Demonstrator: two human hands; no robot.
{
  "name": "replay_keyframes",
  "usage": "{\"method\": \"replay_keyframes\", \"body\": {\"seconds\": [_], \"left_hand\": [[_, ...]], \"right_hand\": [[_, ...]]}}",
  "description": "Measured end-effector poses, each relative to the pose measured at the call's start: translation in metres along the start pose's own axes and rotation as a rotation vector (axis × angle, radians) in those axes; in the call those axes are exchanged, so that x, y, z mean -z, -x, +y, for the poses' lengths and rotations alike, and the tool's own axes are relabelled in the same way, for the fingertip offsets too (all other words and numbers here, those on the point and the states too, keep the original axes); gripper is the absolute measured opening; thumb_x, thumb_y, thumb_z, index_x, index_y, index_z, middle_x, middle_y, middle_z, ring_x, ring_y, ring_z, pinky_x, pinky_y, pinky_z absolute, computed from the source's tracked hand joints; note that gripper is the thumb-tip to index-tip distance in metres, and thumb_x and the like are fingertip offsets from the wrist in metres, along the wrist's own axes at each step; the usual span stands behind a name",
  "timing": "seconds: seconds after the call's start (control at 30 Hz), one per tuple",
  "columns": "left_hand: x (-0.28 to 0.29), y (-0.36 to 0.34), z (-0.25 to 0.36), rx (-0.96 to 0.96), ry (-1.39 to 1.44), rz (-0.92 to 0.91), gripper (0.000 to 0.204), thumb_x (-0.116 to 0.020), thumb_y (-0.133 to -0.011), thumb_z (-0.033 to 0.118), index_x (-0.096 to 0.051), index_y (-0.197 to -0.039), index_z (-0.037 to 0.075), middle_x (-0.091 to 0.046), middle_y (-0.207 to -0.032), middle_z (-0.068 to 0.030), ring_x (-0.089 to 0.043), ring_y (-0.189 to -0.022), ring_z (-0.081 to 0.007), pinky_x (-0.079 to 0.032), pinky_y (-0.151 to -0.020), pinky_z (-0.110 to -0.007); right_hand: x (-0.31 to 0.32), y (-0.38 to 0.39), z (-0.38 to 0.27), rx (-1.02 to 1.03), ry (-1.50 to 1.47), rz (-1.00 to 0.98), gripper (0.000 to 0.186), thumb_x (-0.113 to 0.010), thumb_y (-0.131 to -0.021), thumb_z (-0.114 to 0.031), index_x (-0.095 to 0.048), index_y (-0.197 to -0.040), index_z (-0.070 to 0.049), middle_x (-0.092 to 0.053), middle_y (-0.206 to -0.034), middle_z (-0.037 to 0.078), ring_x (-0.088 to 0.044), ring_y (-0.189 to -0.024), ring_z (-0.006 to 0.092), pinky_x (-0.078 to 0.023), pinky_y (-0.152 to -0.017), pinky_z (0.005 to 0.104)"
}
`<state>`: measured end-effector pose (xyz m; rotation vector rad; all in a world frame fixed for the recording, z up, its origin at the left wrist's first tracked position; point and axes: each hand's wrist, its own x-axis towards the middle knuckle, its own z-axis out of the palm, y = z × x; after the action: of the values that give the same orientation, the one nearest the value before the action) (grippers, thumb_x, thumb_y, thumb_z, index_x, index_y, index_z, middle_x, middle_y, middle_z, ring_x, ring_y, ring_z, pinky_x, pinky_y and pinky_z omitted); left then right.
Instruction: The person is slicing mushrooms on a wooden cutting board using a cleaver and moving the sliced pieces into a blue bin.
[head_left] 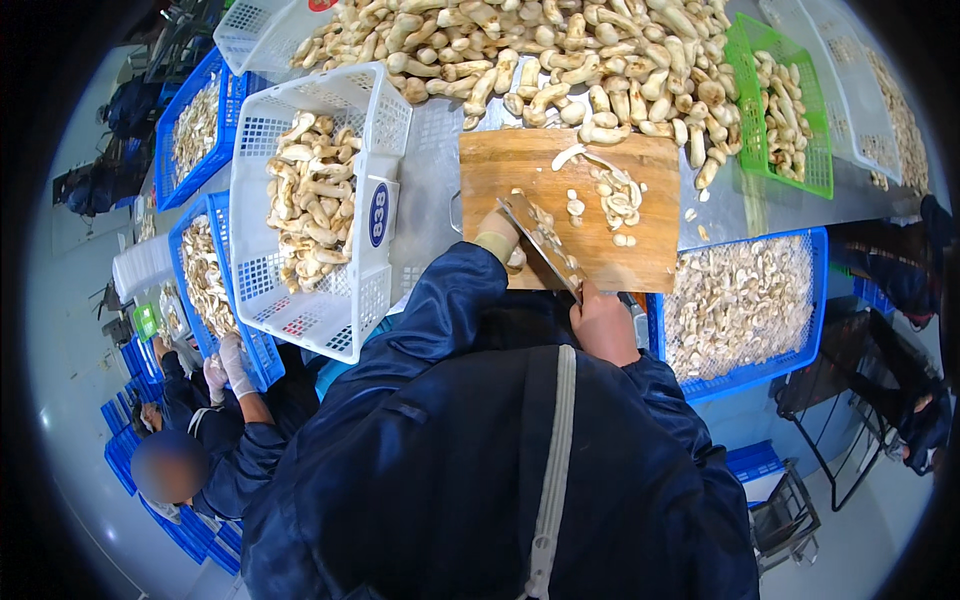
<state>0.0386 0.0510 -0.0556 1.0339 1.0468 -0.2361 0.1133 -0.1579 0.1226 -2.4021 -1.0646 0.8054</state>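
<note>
A wooden cutting board [630, 255] lies in front of me on a metal table. My right hand [605, 325] is closed round the handle of a kitchen knife [540, 245], whose broad blade slants up and left over the board. On the blade's left side, my left hand [497, 235] has its fingers bent close against a mushroom [516, 258]; the fingertips are partly hidden by the blade. Cut mushroom pieces cling along the blade's right side. Mushroom slices [618, 200] lie in a loose heap farther right on the board, with a few small round pieces near them.
A large pile of whole mushrooms [600, 50] borders the board's far edge. Left stands a white crate [375, 290] of mushrooms; right, a green basket [745, 90] and a blue crate [815, 330] of slices. A gloved co-worker [240, 440] works at the left beside a blue crate [262, 365].
</note>
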Motion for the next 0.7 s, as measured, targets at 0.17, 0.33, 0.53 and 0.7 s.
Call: {"method": "replay_keyframes", "body": {"seconds": [0.17,0.33,0.53,0.7], "left_hand": [[0.004,0.004,-0.007,-0.707,-0.834,-0.091,0.027,-0.039,-0.092,0.022,-0.055,-0.104,0.004,-0.062,-0.095,-0.0079,-0.058,-0.077,-0.0173,-0.047,-0.066,-0.032],[0.01,-0.013,-0.014,-0.594,-0.691,-0.017,0.029,-0.041,-0.091,0.024,-0.055,-0.102,0.002,-0.062,-0.088,-0.0095,-0.059,-0.073,-0.0187,-0.047,-0.061,-0.031],[-0.02,0.036,0.038,0.026,-0.084,0.195,0.022,-0.052,-0.083,0.021,-0.055,-0.093,0.001,-0.062,-0.075,-0.0107,-0.057,-0.055,-0.0191,-0.047,-0.05,-0.032],[-0.023,0.059,0.056,0.049,0.055,0.218,0.02,-0.058,-0.079,0.01,-0.052,-0.094,-0.002,-0.061,-0.076,-0.0137,-0.062,-0.059,-0.0219,-0.047,-0.045,-0.031]], "right_hand": [[0.008,0.0,0.002,-0.069,0.026,-0.058,0.017,-0.056,-0.075,-0.013,-0.055,-0.087,-0.002,-0.057,-0.065,0.024,-0.058,-0.062,0.0399,-0.049,-0.058,0.0472],[0.003,-0.008,0.007,0.032,0.043,-0.004,0.012,-0.055,-0.074,-0.01,-0.053,-0.076,0.002,-0.057,-0.058,0.024,-0.059,-0.055,0.0375,-0.049,-0.05,0.044],[-0.017,-0.041,0.008,-0.084,0.041,-0.099,0.014,-0.052,-0.075,-0.011,-0.057,-0.078,0.001,-0.059,-0.065,0.023,-0.061,-0.064,0.0384,-0.05,-0.059,0.0461],[-0.027,-0.09,0.023,-0.04,-0.042,-0.097,0.019,-0.05,-0.075,-0.014,-0.062,-0.081,0.001,-0.06,-0.072,0.024,-0.06,-0.071,0.0397,-0.048,-0.067,0.0468]]}}
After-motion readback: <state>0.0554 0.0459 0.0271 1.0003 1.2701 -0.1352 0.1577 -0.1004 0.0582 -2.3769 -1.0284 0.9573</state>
